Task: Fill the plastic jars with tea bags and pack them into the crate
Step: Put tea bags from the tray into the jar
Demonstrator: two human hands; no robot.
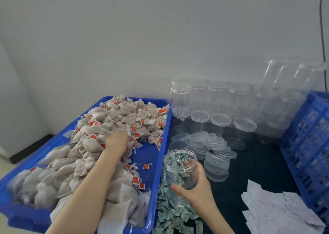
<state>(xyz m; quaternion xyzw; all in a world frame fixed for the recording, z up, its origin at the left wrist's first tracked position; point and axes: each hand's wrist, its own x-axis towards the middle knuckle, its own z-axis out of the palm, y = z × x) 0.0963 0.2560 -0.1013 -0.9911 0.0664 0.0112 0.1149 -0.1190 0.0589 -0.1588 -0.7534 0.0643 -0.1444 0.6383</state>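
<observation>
Fingers (122,137) of left hand (116,144) dig curled into tea bags (99,139) heaped in tray (161,155), grasp unclear, right hand (195,184) wraps open jar (181,169) beside it, apparently unfilled; crate (308,137) right, packing unstarted, many jars left.

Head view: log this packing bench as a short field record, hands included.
left hand: buried in the tea bags, fingers hidden
right hand: grips the open clear jar, tilted toward the tray
tray: blue tray, heaped with red-tagged tea bags
loose lids: clear lids stacked behind the held jar
spare jars: lidded empty jars in rows by the wall
crate: blue crate at the right edge
sachets: green-printed sachets piled beside the tray
</observation>
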